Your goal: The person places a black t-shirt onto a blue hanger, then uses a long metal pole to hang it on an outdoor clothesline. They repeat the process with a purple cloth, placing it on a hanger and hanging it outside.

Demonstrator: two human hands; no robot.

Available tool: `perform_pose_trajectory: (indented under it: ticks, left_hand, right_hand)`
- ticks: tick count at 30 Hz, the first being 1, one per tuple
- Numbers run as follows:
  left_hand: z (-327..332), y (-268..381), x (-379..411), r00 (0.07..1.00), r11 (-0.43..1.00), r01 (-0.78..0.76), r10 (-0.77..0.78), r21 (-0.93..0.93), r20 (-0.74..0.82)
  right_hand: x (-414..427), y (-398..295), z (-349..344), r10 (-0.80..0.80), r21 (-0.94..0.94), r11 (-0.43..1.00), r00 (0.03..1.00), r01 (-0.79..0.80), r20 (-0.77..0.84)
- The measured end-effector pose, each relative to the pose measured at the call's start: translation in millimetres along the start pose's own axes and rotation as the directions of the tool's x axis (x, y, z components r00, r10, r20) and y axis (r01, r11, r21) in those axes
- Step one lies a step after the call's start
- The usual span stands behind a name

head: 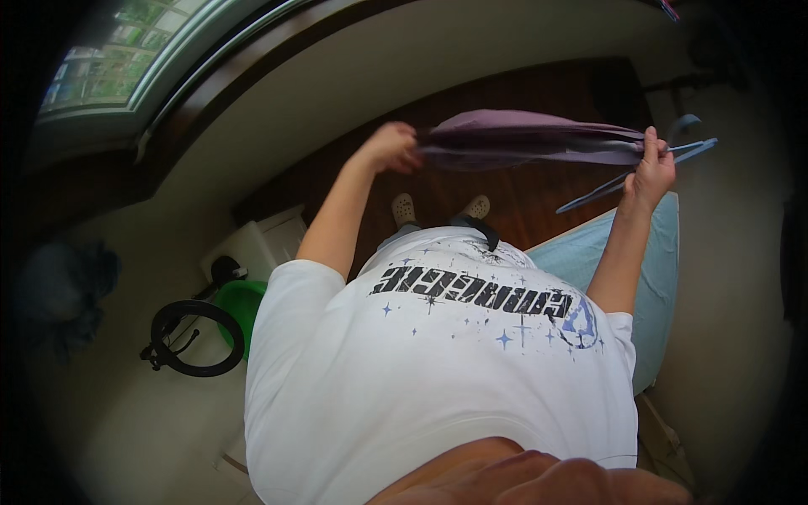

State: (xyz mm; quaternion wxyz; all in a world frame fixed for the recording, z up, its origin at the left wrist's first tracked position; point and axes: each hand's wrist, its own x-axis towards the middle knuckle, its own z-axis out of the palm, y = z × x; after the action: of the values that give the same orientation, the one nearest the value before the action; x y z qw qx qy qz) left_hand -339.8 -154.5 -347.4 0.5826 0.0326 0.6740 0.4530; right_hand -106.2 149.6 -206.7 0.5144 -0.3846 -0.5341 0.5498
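A pale purple cloth garment (505, 136) stretches sideways in front of me, its left end blurred. My right hand (652, 165) grips the garment's right end together with a light blue clothes hanger (697, 148), whose arms stick out on both sides of the hand. My left hand (392, 148) is at the garment's left end, blurred; whether its fingers hold the cloth cannot be made out.
Below right stands a surface with a light blue cover (650, 252). To my left are a green basin (252, 297), a black ring-shaped stand (196, 375) and a pale cabinet (281, 230). A window (120, 69) is at upper left. Dark wooden flooring (524, 208) lies around my light clogs (404, 208).
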Motion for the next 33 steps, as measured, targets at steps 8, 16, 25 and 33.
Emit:
perform_pose_trajectory:
  ticks: [8,16,25,33]
  left_hand:
    - [-26.0,96.5,-39.0,0.896,0.703,-0.421,0.421,-0.574,-0.142]
    - [-24.7,77.5,-15.4,0.929,0.682,-0.358,0.327,-0.637,-0.172]
    - [-21.6,95.6,-33.3,0.862,0.85,-0.501,0.474,-0.164,-0.179]
    - [7.5,116.5,-60.0,0.769,0.593,-0.553,0.633,0.585,0.086]
  right_hand:
    - [-18.4,11.6,24.0,0.198,-0.176,0.97,0.965,-0.168,0.17]
    - [-67.7,-12.6,26.0,-0.032,-0.168,0.963,0.704,0.212,0.709]
    - [-104.0,-47.1,29.2,0.221,-0.406,0.743,0.377,0.533,0.899]
    - [-113.1,-39.1,38.8,0.298,-0.438,0.722,0.332,0.536,0.895]
